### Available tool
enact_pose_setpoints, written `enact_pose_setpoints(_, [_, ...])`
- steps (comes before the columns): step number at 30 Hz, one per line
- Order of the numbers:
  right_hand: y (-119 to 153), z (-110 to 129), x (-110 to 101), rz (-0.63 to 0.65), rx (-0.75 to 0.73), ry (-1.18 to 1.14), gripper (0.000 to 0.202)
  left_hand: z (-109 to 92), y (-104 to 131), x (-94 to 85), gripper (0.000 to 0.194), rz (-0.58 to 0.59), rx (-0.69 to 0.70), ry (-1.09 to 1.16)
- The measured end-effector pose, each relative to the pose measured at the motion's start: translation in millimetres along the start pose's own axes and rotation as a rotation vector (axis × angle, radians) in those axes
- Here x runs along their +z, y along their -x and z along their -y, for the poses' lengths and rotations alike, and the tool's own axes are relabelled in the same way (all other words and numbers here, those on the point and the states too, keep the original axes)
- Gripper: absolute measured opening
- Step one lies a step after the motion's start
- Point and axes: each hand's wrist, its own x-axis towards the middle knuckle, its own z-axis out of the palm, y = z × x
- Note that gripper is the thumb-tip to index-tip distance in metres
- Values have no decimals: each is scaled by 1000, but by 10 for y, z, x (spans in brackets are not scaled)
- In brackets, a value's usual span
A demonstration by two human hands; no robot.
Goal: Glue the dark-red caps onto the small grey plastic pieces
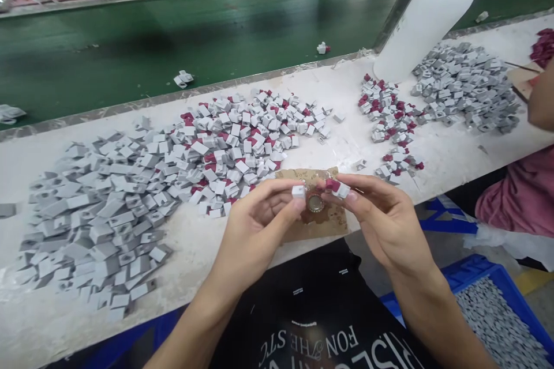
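Between the thumb and fingers of my left hand (264, 219) is a small grey plastic block (298, 191). My right hand (385, 213) pinches a grey block with a dark red part (337, 187) on its left end. The two pieces are apart, held level with each other. Below them, a small round metal-rimmed cup (315, 203) rests on a stained piece of brown cardboard (318, 230) at the table's front edge. Left of my hands lies a pile of grey blocks with dark red parts (242, 144), running into a larger pile of plain grey blocks (99, 213).
A white bottle (426, 23) leans by a post at the back. Right of it is another grey pile (471, 89); a smaller grey-and-red pile (387, 109) lies nearer. A green belt (242, 29) runs behind. A blue crate (476, 265) stands below; a person's arm (543, 98) is at right.
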Motion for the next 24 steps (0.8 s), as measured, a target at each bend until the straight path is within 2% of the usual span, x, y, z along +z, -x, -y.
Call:
enact_pose_setpoints(5, [-87, -28, 47, 1, 5, -129, 17, 21, -196, 165, 19, 119, -15, 126])
enact_pose_setpoints(10, [-85, -82, 29, -18, -18, -95, 16, 12, -245, 186, 26, 145, -34, 126])
enact_pose_setpoints(14, [-77, -68, 40, 6, -45, -59, 12, 12, -258, 188, 23, 141, -21, 117])
enact_pose_setpoints(19, [-140, 41, 52, 93, -102, 39, 18, -25, -277, 111, 13, 159, 69, 59])
enact_pose_setpoints(24, [-272, 225, 86, 210, -104, -13, 16, -231, -375, -61, 14, 250, 86, 23])
